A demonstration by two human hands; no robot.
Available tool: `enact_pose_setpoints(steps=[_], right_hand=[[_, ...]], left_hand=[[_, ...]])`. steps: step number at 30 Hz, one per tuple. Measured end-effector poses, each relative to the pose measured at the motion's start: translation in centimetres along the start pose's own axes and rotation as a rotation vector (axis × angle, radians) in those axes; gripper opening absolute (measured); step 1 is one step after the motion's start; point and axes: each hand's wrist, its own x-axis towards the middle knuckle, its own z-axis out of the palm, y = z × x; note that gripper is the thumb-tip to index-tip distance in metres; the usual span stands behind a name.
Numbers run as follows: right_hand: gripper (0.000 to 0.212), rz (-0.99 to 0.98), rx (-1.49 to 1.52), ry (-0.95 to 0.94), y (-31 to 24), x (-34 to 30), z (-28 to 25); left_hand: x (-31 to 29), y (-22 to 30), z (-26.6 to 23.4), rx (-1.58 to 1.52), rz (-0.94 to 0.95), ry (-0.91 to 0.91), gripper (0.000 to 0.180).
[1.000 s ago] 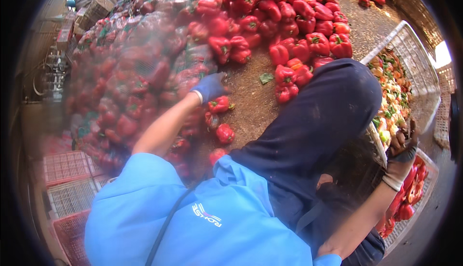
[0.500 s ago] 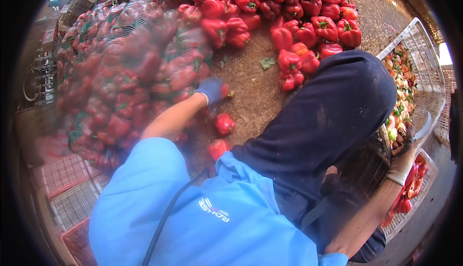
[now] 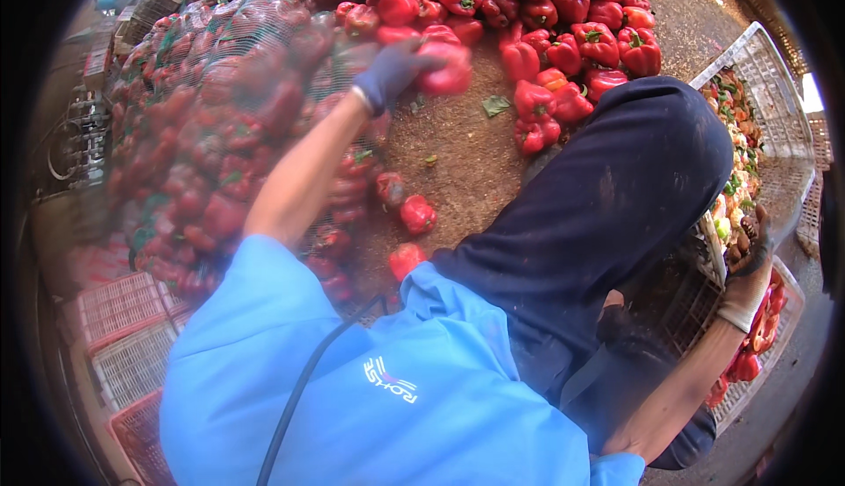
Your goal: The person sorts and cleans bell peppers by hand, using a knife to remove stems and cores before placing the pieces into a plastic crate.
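My left hand [image 3: 392, 74], in a blue glove, reaches far out over the floor beside the netted sacks. Its fingers are closed on a red bell pepper [image 3: 447, 69], both smeared by motion. At the far right my right hand [image 3: 748, 279], in a pale glove with dark stained fingers, is beside the crate of scraps [image 3: 766, 55]. Its fingers look curled, but what they hold is hidden; no blade shows now. Loose red peppers [image 3: 417, 215] lie on the floor near my left side, and a big heap of red peppers [image 3: 572, 6] is ahead.
Mesh sacks of red peppers [image 3: 202, 125] are piled on the left. Plastic crates [image 3: 132, 358] stand at the lower left. At the right, a crate [image 3: 792, 310] with cut red peppers sits near my leg. My bent knee [image 3: 651, 134] rises between heap and scraps.
My left hand has moved forward from the floor near the loose peppers to the edge of the heap. The curved knife blade seen by my right hand no longer shows.
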Motion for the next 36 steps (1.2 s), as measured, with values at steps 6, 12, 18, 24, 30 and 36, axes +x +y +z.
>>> enact_pose_setpoints(steps=[6, 12, 18, 24, 30, 36], right_hand=[[0.076, -0.227, -0.026, -0.182, -3.6, -2.5, 3.4], [0.049, -0.55, -0.143, -0.416, -5.6, -0.9, 6.7], [0.045, -0.321, -0.031, -0.265, -4.8, -4.6, 2.6], [0.041, -0.135, 0.198, -0.198, -0.9, -6.2, 2.7], [0.039, -0.149, 0.421, -0.081, -0.9, -6.4, 3.6], [0.037, -0.766, -0.191, -0.133, 1.5, -3.4, 2.2]], left_hand=[[4.0, 22.1, -0.7, -0.494, 0.676, -0.41, 0.044], [-0.2, 38.1, -0.1, -0.127, 0.92, -0.513, 0.038], [-3.5, 44.1, 10.0, 0.058, 1.014, -0.765, 0.048], [-1.6, 41.9, 17.5, 0.093, 1.017, -0.503, 0.061], [-0.5, 40.0, 18.4, -0.469, 0.607, -0.739, 0.1], [-2.9, 36.5, 22.8, -0.443, 0.771, -0.606, 0.103]])
